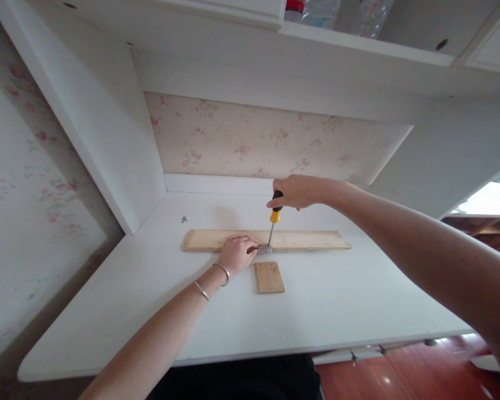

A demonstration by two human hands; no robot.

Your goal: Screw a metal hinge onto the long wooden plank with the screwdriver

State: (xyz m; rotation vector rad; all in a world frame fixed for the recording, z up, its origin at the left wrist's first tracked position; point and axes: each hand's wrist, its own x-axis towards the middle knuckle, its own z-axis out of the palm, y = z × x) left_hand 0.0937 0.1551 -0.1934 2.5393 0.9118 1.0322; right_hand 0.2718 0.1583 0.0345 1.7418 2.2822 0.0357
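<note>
My right hand (294,191) is wrapped round the black and yellow handle of a screwdriver (275,215), which stands nearly upright. Its tip meets a small metal hinge (264,249) at the near edge of a long, pale wooden board (308,239). My left hand (236,253) rests on the board just left of the hinge, its thumb and fingertips closed at the hinge's left end. Just in front of the hinge lies a small wooden piece (270,278) with two little holes near its far edge. Whether the tip sits in a screw is too small to tell.
Several small screws (184,219) lie on the white desk (150,294) behind the board's left end. A white side panel (104,111) rises at the left. Overhead hangs a white shelf (358,47) holding plastic bottles (320,12).
</note>
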